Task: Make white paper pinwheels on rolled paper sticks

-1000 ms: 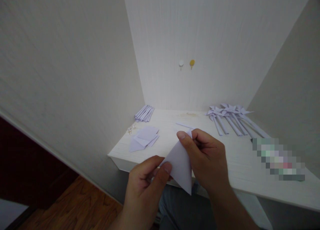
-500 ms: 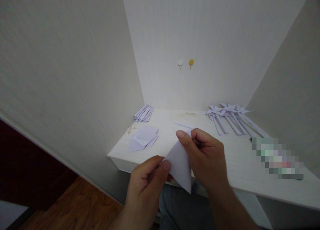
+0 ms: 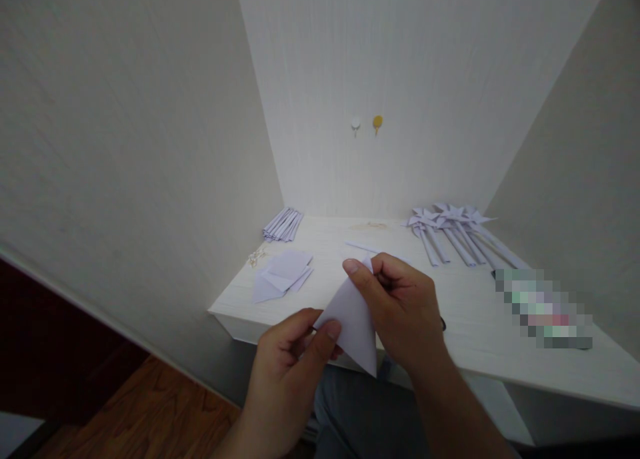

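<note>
A white sheet folded into a triangle (image 3: 354, 326) hangs in the air just over the near edge of the white table (image 3: 465, 332). My left hand (image 3: 287, 362) pinches its lower left corner between thumb and fingers. My right hand (image 3: 400, 309) is closed on its top corner and right side, thumb on the front face. The lowest point of the triangle hangs free above my lap.
A loose pile of flat white paper pieces (image 3: 281, 274) lies at the table's left. Folded strips (image 3: 283, 224) are stacked at the back left, several paper pinwheels on sticks (image 3: 453, 232) at the back right. A blurred-out object (image 3: 543, 307) sits at the right. Two wall hooks (image 3: 366, 123) hang behind.
The hands and the folded paper hold the same grip; the view has shifted slightly, so everything sits a little further left and up in the picture.
</note>
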`<move>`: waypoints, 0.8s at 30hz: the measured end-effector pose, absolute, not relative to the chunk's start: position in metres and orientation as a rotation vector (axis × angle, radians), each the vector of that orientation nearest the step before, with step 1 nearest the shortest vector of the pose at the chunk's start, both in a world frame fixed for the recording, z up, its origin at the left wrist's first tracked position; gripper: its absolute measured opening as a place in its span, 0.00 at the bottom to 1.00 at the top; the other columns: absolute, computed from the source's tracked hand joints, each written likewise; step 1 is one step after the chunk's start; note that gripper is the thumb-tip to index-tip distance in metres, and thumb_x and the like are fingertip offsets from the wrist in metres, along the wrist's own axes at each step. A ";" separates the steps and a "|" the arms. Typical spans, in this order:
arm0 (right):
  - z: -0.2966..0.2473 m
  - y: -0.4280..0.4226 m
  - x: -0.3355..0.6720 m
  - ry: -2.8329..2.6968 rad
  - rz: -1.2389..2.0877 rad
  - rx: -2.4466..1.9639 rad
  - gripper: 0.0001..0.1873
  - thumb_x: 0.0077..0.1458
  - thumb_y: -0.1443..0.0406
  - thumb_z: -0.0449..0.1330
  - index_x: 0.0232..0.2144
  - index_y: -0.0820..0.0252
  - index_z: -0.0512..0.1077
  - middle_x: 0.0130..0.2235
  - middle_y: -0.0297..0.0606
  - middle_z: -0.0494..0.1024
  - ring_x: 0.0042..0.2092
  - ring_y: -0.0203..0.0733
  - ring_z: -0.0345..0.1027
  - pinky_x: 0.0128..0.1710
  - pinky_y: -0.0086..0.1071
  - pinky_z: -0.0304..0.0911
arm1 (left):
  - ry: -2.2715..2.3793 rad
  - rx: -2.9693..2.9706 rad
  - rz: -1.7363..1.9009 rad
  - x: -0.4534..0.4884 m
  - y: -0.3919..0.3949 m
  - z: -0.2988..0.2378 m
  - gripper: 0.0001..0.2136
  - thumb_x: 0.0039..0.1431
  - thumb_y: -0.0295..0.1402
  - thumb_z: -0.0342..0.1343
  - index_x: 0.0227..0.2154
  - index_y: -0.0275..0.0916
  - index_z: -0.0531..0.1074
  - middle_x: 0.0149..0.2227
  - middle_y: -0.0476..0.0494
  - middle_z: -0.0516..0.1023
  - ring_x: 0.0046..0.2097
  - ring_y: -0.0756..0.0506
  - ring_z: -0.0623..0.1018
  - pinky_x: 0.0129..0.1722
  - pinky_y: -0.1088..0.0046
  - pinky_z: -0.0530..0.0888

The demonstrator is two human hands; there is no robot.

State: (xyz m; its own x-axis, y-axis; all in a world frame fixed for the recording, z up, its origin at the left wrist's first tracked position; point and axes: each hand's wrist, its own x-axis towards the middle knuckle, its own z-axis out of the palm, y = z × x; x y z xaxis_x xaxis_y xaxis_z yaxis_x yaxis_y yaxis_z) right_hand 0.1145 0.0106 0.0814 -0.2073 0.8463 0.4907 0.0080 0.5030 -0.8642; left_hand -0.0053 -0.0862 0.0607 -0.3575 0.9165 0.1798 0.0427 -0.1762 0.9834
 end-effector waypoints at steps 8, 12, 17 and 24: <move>0.078 0.012 0.114 -1.590 0.964 -0.776 0.25 0.60 0.53 0.65 0.19 0.57 0.62 0.17 0.24 0.59 0.21 0.30 0.50 0.19 0.26 0.47 | 1.359 1.112 1.618 -0.003 -0.087 0.063 0.13 0.57 0.43 0.65 0.27 0.37 0.82 0.23 0.46 0.77 0.26 0.48 0.74 0.25 0.76 0.72; 0.079 0.012 0.114 -1.602 0.967 -0.777 0.25 0.60 0.53 0.65 0.19 0.57 0.61 0.18 0.24 0.59 0.21 0.31 0.50 0.19 0.26 0.47 | 1.393 1.121 1.601 -0.005 -0.085 0.062 0.13 0.57 0.43 0.65 0.27 0.37 0.82 0.22 0.46 0.77 0.25 0.48 0.74 0.24 0.76 0.71; 0.078 0.023 0.118 -1.795 1.265 -0.701 0.22 0.59 0.51 0.63 0.22 0.58 0.66 0.22 0.27 0.65 0.24 0.32 0.56 0.22 0.26 0.52 | 1.474 1.115 1.616 -0.019 -0.066 0.042 0.13 0.58 0.42 0.65 0.28 0.37 0.82 0.23 0.46 0.79 0.27 0.48 0.76 0.29 0.76 0.74; 0.040 0.066 0.121 -1.702 1.305 -0.808 0.19 0.57 0.55 0.63 0.21 0.58 0.66 0.21 0.26 0.65 0.23 0.32 0.56 0.21 0.27 0.50 | 1.272 0.998 1.629 -0.024 -0.008 0.000 0.13 0.53 0.42 0.69 0.31 0.37 0.83 0.30 0.46 0.81 0.30 0.47 0.78 0.33 0.71 0.80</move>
State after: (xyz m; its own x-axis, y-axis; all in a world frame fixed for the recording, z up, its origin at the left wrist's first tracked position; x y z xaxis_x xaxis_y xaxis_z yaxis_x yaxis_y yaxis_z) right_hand 0.1215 0.0657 0.0396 -0.4542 0.8623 0.2240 0.0075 0.2551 -0.9669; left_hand -0.0244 -0.0075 0.0000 -0.3484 0.9322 0.0979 -0.1308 -0.1518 0.9797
